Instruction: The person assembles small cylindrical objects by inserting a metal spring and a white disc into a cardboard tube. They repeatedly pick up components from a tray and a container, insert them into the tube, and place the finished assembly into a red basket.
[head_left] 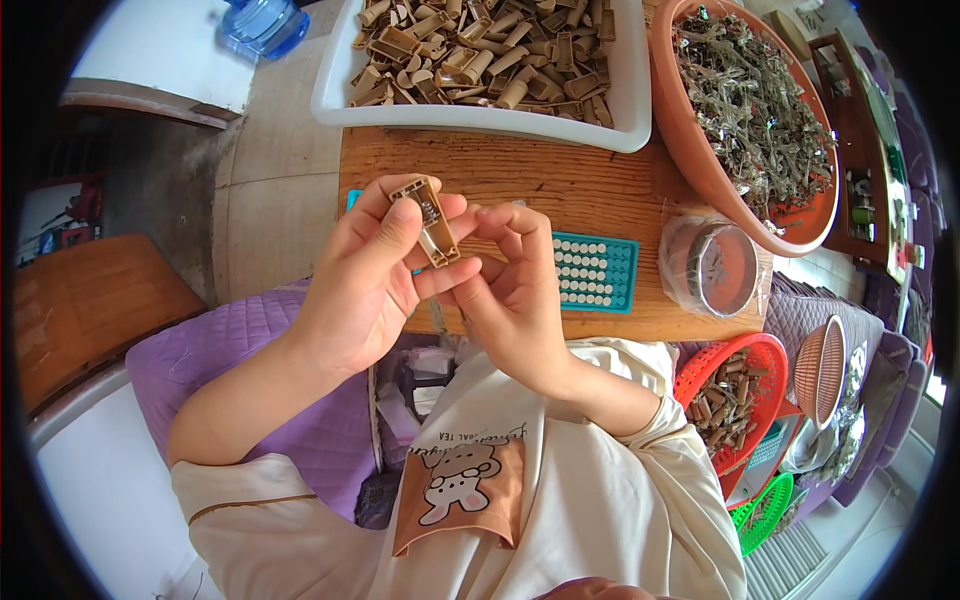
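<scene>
My left hand grips a small tan plastic casing between thumb and fingers, tilted with its open side up. Inside the casing lie a small coiled spring and a pale, shiny strip. My right hand is closed in a pinch beside the casing's lower end, thumb and fingers curled together. Anything between those fingertips is hidden or too small to make out. Just beyond the right hand, a teal tray with rows of small white round pieces lies on the wooden table, partly covered by the hands.
A white bin full of tan casings stands at the table's far side. To its right is a big orange basin of metallic-looking small parts. A round container wrapped in clear plastic sits at the right edge, above a red basket of brown pieces.
</scene>
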